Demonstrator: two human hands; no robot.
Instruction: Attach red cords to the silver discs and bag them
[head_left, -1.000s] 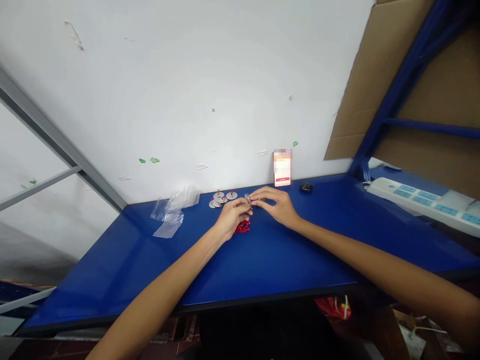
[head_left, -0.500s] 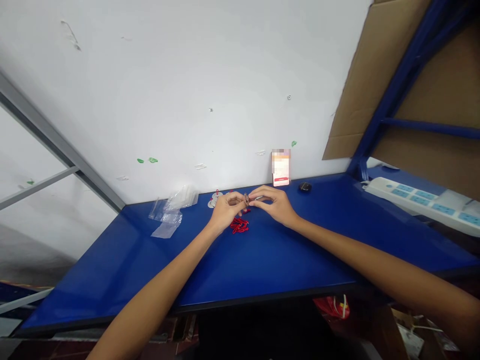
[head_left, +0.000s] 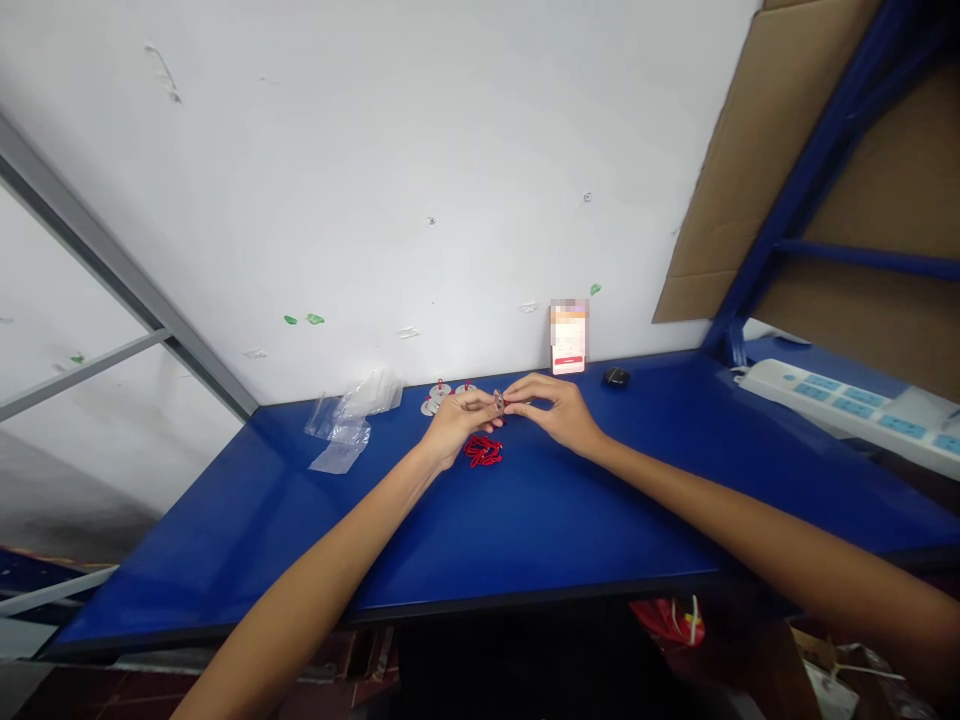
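Note:
My left hand is closed, pinching a small round silvery disc edge-on between thumb and fingers above the table. From the other side my right hand meets it, thumb and forefinger pinched on a bit of red cord at the disc; how the cord runs is too small to see. Just below the hands lies a loose heap of red cords. Behind my left hand are several flat silvery discs with red cord loops, partly covered by that hand.
Clear plastic bags lie on the left of the blue table. A lit phone leans on the white wall, with a small black object to its right. A white power strip is at far right.
The view has shifted slightly. The disc has turned a little in my left fingers, and red cord now shows at my right fingertips. Both hands stay together.

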